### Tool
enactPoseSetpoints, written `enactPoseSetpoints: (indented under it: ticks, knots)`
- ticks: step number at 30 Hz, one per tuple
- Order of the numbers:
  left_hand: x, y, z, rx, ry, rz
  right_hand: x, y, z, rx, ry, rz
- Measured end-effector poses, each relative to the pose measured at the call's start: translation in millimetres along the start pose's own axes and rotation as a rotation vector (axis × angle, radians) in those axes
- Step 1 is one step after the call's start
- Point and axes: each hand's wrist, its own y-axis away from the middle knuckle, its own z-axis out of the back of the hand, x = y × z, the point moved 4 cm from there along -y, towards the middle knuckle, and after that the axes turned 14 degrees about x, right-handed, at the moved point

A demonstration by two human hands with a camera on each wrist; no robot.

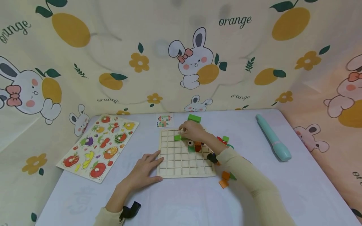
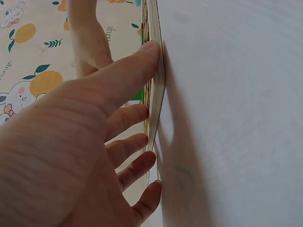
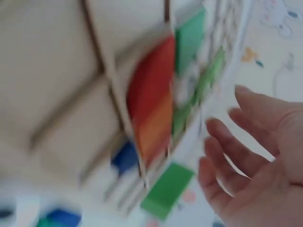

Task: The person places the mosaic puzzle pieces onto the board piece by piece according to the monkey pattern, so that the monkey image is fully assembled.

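The left hand (image 1: pixel 145 171), its fingers nearly straight, rests without grip on the edge of the pale wooden square grid board (image 1: pixel 175 160), while over the board's far side the right hand (image 1: pixel 193 130) has loosely bent fingers with no piece visible in them. The step seems to be filling cells, and next probably calls for a piece such as the loose orange square blocks (image 1: pixel 225 175) rightward. The white-covered table (image 1: pixel 183 201) stands before a cream cloth backdrop (image 1: pixel 158 25) printed with rabbits.

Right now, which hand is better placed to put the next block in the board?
Probably the right hand: it's over the board, and loose blocks lie on its side. The left hand touches the board's edge, farther from them.
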Motion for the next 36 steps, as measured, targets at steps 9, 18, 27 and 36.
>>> enactPoseSetpoints:
  ticks: [9,18,27,36]
  knots:
    - [0.3,0.5,2.7,0.025,-0.001,0.024,-62,61.6,28,0.028,-0.059,-0.186]
    - [-0.6,0.1,1.2,0.016,-0.001,0.016,-114,97.3,14,0.024,-0.224,-0.303]
    - [-1.2,1.2,1.2,0.011,-0.004,0.028,-126,104.2,4,-0.017,-0.349,-0.226]
    - [-0.8,-0.3,-0.7,0.016,0.002,0.03,-118,102.2,7,0.002,-0.349,-0.237]
